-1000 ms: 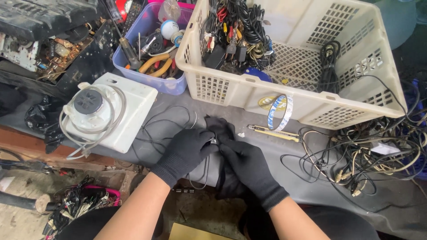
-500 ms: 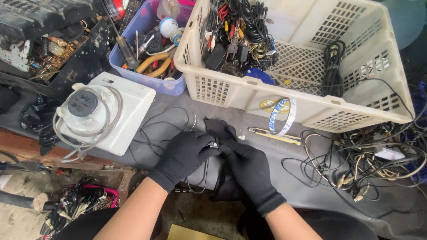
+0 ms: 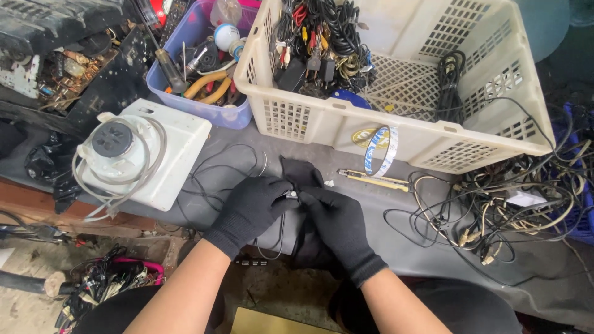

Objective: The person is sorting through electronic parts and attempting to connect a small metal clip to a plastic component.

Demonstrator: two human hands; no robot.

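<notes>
Small dark metal-tipped part (image 3: pixel 291 194) pinched between fingers of black-gloved left hand (image 3: pixel 253 207) and black-gloved right hand (image 3: pixel 337 219), both closed on it, near slotted cream plastic basket (image 3: pixel 396 133), above grey worktop (image 3: pixel 235 161).

The basket (image 3: pixel 396 133) sat at twelve o'clock from the hands, the tub (image 3: pixel 204 111) at eleven, the cable heap (image 3: pixel 495 210) at three.

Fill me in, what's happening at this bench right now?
A person in black gloves has both hands together over a grey bench top. The left hand and right hand pinch a small metal-tipped part on a thin black wire, beside a black cloth-like piece. Behind them sit a cream basket of cables, a blue tool bin and a white appliance housing.
</notes>
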